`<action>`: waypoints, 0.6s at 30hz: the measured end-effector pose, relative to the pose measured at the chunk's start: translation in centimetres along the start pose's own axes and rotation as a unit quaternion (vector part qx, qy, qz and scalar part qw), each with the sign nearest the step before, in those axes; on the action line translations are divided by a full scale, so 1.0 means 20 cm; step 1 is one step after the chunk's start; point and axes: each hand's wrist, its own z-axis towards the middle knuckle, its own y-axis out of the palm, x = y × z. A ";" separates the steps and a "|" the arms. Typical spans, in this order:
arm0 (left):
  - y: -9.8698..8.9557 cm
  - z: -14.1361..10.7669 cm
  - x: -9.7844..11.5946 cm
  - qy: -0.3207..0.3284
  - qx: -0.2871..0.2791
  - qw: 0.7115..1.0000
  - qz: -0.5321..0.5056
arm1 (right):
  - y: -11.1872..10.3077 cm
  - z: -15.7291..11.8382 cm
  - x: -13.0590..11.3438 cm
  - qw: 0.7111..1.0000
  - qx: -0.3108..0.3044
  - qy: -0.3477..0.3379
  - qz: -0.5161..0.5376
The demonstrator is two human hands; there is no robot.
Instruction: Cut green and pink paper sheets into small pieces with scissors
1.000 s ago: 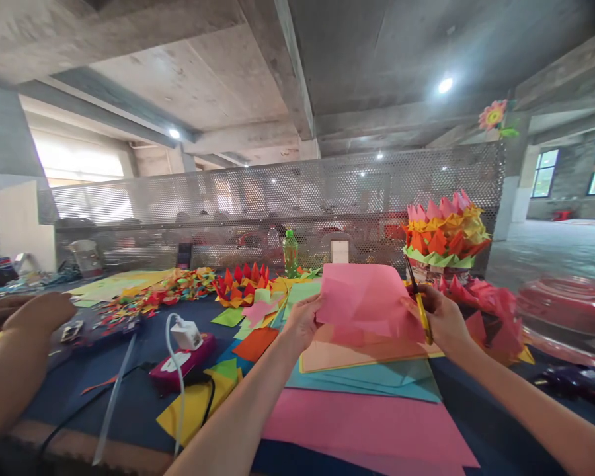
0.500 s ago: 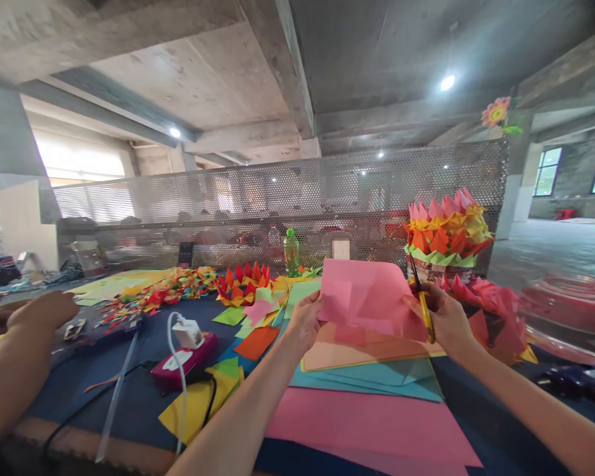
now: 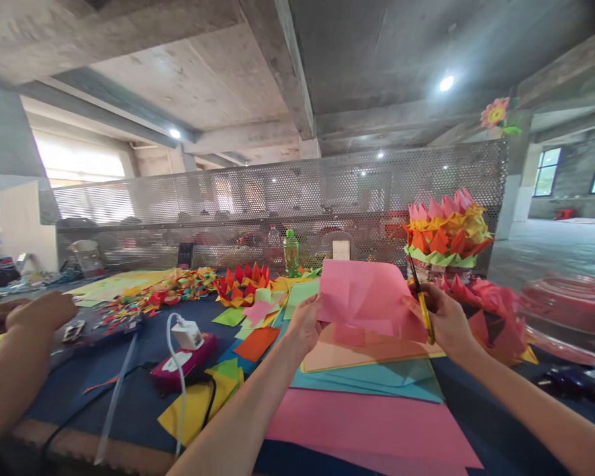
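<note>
A creased sheet of pink paper (image 3: 361,294) is held up between my two hands above the stack. My left hand (image 3: 307,322) pinches its left edge between thumb and fingers. With my right hand (image 3: 441,317) I grip yellow-handled scissors (image 3: 426,314), blades pointing up, while the fingertips touch the sheet's right edge. Whether the blades are parted I cannot tell. Under the sheet lie peach paper (image 3: 377,357), blue paper (image 3: 361,383) and a larger pink sheet (image 3: 371,423) nearest me.
Another person's hands (image 3: 42,311) are at the left. A purple power strip (image 3: 188,363) with a white charger sits left of my forearm. Folded paper flowers (image 3: 449,231) are stacked at the right, near a clear red-tinted container (image 3: 568,317). A green bottle (image 3: 291,254) stands behind.
</note>
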 end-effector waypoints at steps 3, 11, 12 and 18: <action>0.00 0.00 0.00 0.002 0.001 1.000 -0.004 | 0.00 0.00 -0.01 1.000 0.001 -0.002 -0.008; 0.00 0.00 -0.01 -0.002 0.005 1.000 -0.013 | 0.00 0.00 -0.03 1.000 0.005 -0.014 -0.018; 0.00 0.00 -0.01 -0.002 0.007 1.000 -0.014 | 0.00 0.00 -0.03 1.000 0.006 -0.015 -0.018; 0.00 0.00 0.00 -0.002 0.006 1.000 -0.013 | 0.00 0.00 -0.04 1.000 0.010 -0.018 -0.016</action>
